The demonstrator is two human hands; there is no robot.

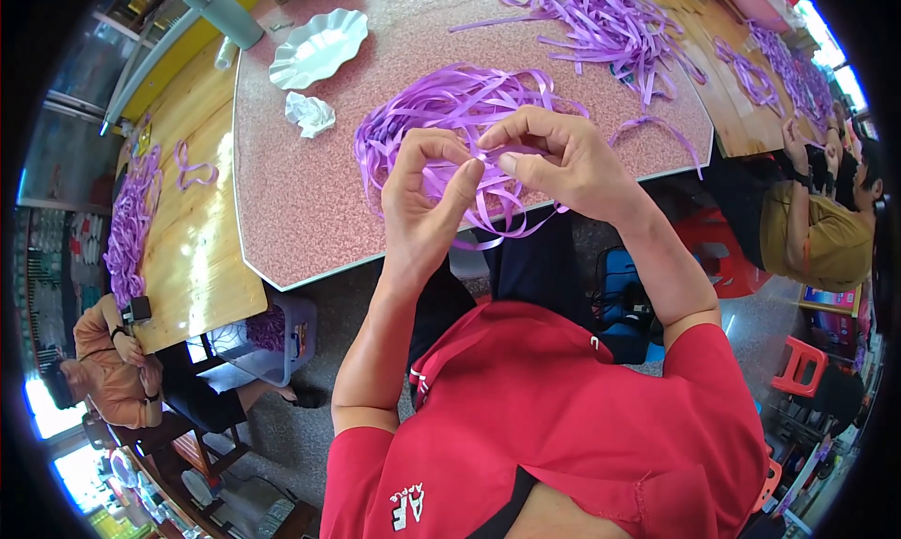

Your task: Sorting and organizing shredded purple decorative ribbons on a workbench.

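Observation:
Both hands meet over the near edge of the pink speckled table [310,192]. My left hand [424,197] is closed, with thumb and index fingertip pinching a narrow purple ribbon [492,242]. From the other side my right hand [568,164] pinches the same ribbon, its fingertips almost touching the left ones. A tiny pale spot shows between the fingertips, too small to name. Loops of the ribbon hang below the hands past the table edge. Just behind them lies a loose heap of purple ribbons [450,98], partly hidden by my fingers.
Another purple ribbon pile [601,18] lies at the far right. A white scalloped dish [319,49], a crumpled tissue [310,114] and a grey-green bottle [223,12] stand far left. People sit at both sides, by wooden tables [202,248] with more ribbons. A plastic bin [286,337] stands below left.

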